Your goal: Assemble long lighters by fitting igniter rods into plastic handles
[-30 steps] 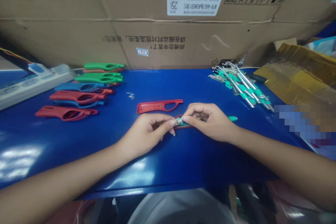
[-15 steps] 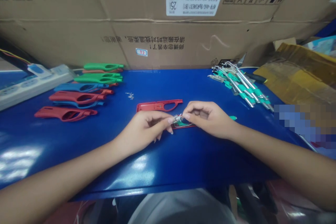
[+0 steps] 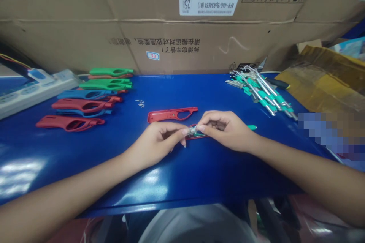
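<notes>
Between the thumb and fingers of my left hand is a small clear-and-silver part. My right hand has its thumb and forefinger pinched on a thin white tube or wire at that part's right end. Beneath both hands lies a red lighter shell half, mostly covered, with a teal piece and a pale wire in it. A teal tip sticks out beyond my right hand. Just behind, another red shell half rests with its hollow side up.
Red, blue and green lighter shells are stacked at left, beside a white power strip. Small metal pins lie behind my left hand. Silver rods with teal parts are piled at back right. A cardboard box stands behind.
My hands stay nearly in place. The left fingers have shifted slightly, and the clear-and-silver part sits a little lower, over the red shell half.
</notes>
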Tool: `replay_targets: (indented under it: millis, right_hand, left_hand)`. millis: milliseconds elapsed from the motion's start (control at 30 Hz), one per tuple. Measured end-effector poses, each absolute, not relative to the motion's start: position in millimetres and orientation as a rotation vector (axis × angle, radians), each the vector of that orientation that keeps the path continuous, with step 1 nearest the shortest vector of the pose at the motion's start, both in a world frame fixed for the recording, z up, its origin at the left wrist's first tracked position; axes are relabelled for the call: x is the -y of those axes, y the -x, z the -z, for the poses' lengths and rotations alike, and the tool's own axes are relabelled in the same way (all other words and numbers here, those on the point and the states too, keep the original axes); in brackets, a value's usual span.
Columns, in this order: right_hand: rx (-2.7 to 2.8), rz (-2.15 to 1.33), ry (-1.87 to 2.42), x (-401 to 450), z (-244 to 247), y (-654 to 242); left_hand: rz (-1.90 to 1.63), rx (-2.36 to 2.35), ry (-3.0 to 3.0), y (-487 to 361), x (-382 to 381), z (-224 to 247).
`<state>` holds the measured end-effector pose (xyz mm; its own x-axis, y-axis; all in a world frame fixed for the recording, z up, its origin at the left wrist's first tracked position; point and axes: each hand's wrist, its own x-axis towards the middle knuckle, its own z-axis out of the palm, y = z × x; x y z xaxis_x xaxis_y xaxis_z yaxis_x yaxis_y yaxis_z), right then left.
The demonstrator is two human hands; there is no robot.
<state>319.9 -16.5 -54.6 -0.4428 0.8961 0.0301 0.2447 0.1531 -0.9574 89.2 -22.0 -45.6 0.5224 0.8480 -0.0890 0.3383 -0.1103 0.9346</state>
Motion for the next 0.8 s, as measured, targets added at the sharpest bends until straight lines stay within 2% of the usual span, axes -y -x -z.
replay_targets:
  millis: [200,333,500,800]
  right_hand:
    - [1.793,-1.342,1.047,14.4,54.3,-321.1]
    - [1.802,-1.348,1.084,14.6,52.9,-321.3]
    - [1.779,-1.343,1.117,14.5,50.0,-321.9]
    - [1.744,-1.366,1.147,14.1,48.5,-321.7]
  left_hand:
    - [-0.605,-1.021,-1.710,-83.8,23.4,44.8]
    - [-0.673,-1.052,-2.005,-73.6,21.7,37.6]
    - [-0.587,-1.046,-2.431,-63.2,15.2,28.0]
    - [-0.450,-0.940,-2.472,-60.7,7.9,32.6]
